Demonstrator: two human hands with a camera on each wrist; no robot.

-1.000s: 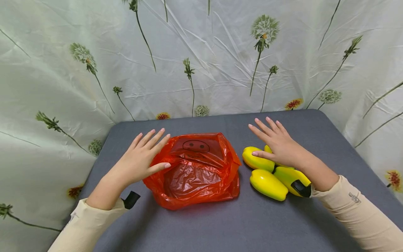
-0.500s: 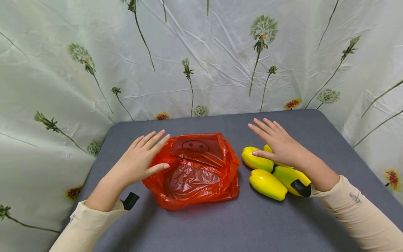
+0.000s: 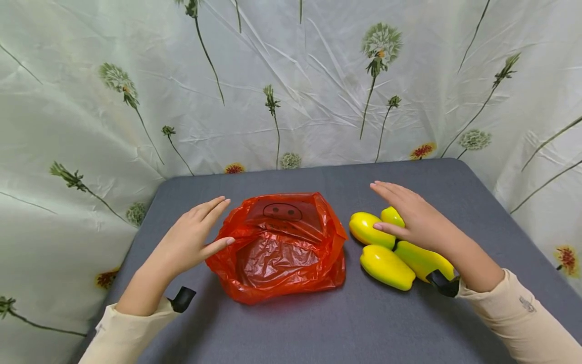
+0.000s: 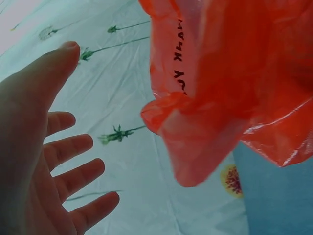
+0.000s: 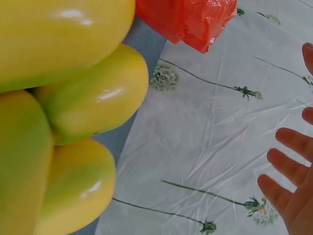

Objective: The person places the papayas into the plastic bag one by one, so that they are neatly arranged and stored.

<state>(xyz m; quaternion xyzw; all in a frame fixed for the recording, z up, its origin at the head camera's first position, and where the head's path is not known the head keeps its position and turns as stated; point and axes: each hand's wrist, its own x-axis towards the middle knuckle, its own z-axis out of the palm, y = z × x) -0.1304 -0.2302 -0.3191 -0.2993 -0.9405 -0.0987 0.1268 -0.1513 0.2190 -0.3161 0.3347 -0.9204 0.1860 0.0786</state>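
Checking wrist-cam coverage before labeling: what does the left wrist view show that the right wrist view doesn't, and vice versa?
Only left wrist: the left hand, and black lettering on the red bag.

Only right wrist: the right hand, partly cut off by the frame edge, and four yellow fruits with greenish patches.

Both: part of the red bag, the flower-printed cloth and a bit of the table.
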